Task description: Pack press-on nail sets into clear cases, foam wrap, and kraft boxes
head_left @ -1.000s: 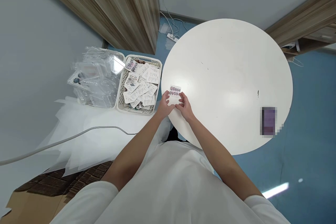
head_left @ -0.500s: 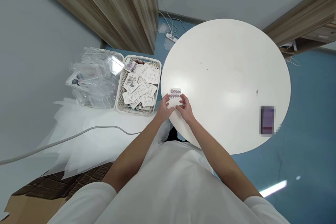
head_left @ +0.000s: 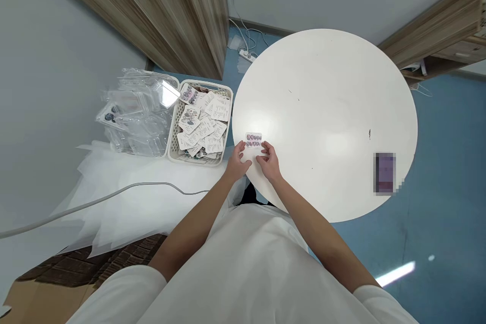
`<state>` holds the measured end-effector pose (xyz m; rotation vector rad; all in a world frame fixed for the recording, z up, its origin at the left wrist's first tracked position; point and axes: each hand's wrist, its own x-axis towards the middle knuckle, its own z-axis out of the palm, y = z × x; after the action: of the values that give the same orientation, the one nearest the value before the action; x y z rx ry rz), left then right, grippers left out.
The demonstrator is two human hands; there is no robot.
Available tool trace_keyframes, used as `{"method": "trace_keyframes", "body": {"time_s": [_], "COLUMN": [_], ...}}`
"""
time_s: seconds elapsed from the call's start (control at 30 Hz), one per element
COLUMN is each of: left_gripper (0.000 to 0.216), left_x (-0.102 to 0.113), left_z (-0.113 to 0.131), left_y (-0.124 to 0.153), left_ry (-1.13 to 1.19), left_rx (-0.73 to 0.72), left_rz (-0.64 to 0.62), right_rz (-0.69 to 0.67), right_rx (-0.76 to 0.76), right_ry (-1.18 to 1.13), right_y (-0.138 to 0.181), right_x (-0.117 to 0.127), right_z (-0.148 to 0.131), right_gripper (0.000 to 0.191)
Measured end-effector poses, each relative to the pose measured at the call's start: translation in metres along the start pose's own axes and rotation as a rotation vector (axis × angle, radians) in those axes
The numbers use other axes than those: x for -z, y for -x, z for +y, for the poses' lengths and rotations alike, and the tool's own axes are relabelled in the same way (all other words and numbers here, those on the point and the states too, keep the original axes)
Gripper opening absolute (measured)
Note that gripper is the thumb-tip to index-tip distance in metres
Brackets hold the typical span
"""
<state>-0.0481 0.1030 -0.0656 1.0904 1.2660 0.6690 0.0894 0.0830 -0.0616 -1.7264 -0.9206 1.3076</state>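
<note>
A small white card of press-on nails (head_left: 253,140), with two rows of pinkish-purple nails, is at the near left side of the round white table (head_left: 322,86). My left hand (head_left: 237,162) has its curled fingertips at the card's left edge, thumb pointing inward below it. Opposite, my right hand (head_left: 269,163) has its fingertips at the right edge, thumb likewise inward. The card sits between both hands, nails facing up. Whether it lies flat on the tabletop or is slightly raised, I cannot tell.
Left of the table, a white basket (head_left: 170,156) holds several nail cards, many with the printed side up. Beside it is a heap of clear plastic cases (head_left: 136,111). White sheets (head_left: 125,187) lie below, crossed by a grey cable (head_left: 152,183). A pixelated purple object (head_left: 385,173) is at the table's right.
The nail card and both hands have shifted slightly toward me. My fingers remain at the card's two sides. The view has moved a little.
</note>
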Motion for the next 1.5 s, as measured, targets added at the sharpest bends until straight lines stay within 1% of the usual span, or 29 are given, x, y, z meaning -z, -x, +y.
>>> {"method": "trace_keyframes", "body": {"time_s": [0.37,0.53,0.7,0.8,0.9,1.03,1.1,1.17,1.3,1.4,1.5], "left_gripper": [0.077,0.079,0.073,0.067,0.056,0.043,0.040,0.039,0.041,0.043,0.044], "left_x": [-0.008,-0.013,-0.023,-0.030,-0.039,-0.054,-0.061,-0.066,-0.070,-0.067,-0.060], "left_z": [-0.005,-0.008,-0.012,-0.013,-0.013,-0.014,-0.015,-0.017,-0.019,-0.024,-0.033], "left_y": [0.002,0.004,0.014,0.030,0.054,0.090,0.107,0.123,0.153,0.176,0.197], "left_ry": [0.013,0.027,0.023,0.023,0.018,-0.007,-0.028,-0.051,-0.076,-0.045,0.020], "left_rx": [-0.038,-0.063,-0.019,0.047,0.123,0.160,0.161,0.154,0.162,0.179,0.166], "left_rz": [0.080,0.144,0.239,0.298,0.350,0.361,0.369,0.391,0.422,0.436,0.506], "right_rz": [-0.004,-0.027,-0.106,-0.165,-0.243,-0.357,-0.376,-0.391,-0.464,-0.578,-0.668], "right_rx": [-0.006,-0.084,-0.151,-0.199,-0.234,-0.247,-0.253,-0.261,-0.299,-0.296,-0.266], "right_ry": [0.005,0.023,0.030,0.037,0.074,0.080,0.070,0.057,0.040,0.052,0.103], "right_y": [0.002,0.005,0.013,0.023,0.039,0.066,0.078,0.088,0.103,0.110,0.114], "right_x": [0.001,0.006,0.020,0.035,0.058,0.095,0.111,0.121,0.125,0.118,0.108], "right_z": [-0.004,-0.008,-0.011,-0.012,-0.012,-0.004,0.005,0.014,0.028,0.030,0.027], "right_gripper": [0.055,0.060,0.068,0.072,0.073,0.066,0.061,0.055,0.047,0.043,0.040]}}
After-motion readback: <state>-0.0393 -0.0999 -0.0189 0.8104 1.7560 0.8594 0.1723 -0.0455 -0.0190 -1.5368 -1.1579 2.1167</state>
